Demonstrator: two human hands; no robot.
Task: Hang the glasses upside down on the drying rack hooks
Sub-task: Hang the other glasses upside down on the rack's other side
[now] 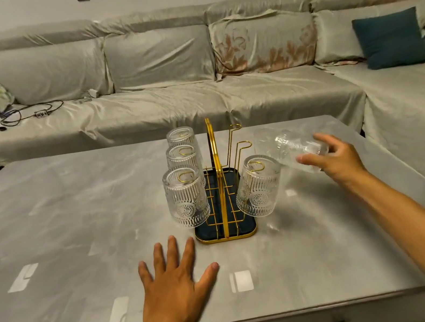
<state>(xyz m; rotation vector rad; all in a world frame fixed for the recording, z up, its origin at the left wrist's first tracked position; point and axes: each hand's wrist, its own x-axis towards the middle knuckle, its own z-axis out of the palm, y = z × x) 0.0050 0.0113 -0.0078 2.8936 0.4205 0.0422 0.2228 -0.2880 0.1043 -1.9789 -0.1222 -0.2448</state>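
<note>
Glass (290, 147) tilted in right hand's (338, 158) grip; left hand (173, 284) spread, empty

Rack (220, 187) mid-table (45, 218), three glasses left, one right, sofa (138, 103) behind, perhaps touching

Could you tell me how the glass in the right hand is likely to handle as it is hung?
The glass looks rigid and probably fragile, being clear embossed glassware. The right hand holds it tilted; its smooth base may slip. Laid sideways, it would likely roll.
</note>
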